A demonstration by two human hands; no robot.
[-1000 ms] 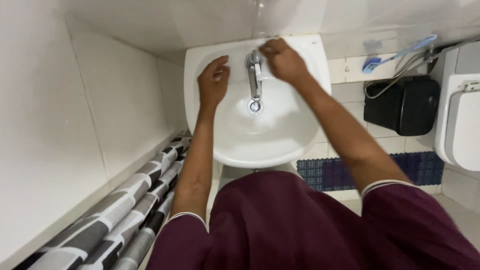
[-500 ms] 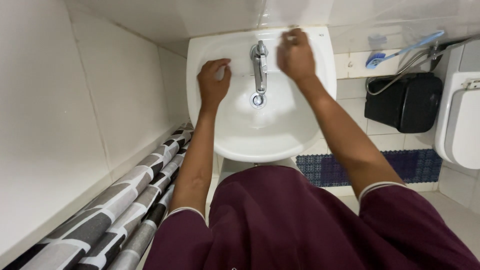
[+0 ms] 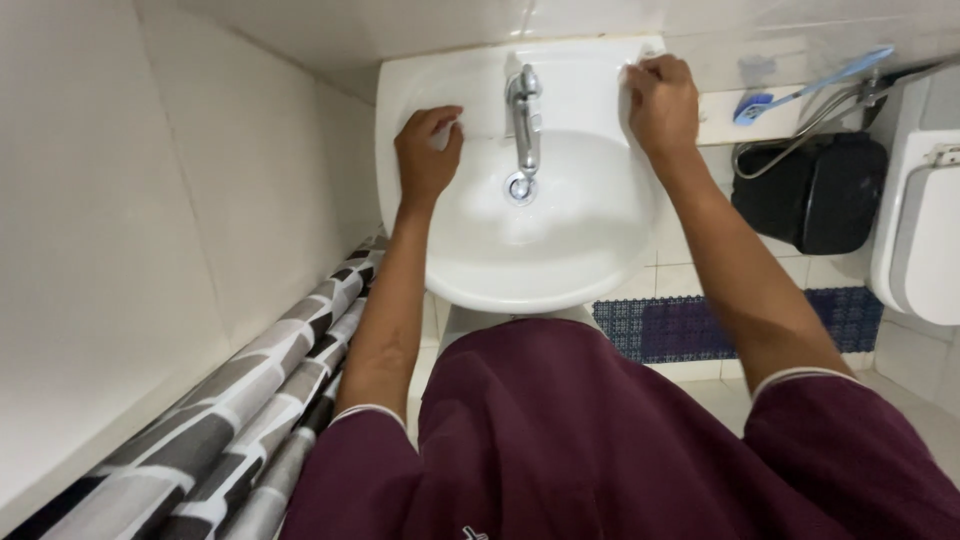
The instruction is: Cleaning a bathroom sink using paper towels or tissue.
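White tiled wall (image 3: 150, 200) left of sink; grey-and-white checked curtain (image 3: 250, 410) below it. Right of sink: black bin (image 3: 815, 195), white toilet (image 3: 925, 240), blue patterned mat (image 3: 690, 325) on pale tiled floor (image 3: 915, 405).

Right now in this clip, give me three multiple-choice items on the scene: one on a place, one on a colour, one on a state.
1. Where does the right hand rest?
A. on the sink's back right rim
B. on the black bin
C. on the curtain

2. What colour is the floor mat?
A. red
B. dark blue
C. yellow

3. How is the left hand set?
A. raised in the air
B. curled on the sink's left rim
C. wrapped around the tap

Answers: 1 A, the fist sits by the sink's back right corner. 2 B, the patterned mat under the sink is dark blue. 3 B, its fingers curl on the rim, apart from the tap.
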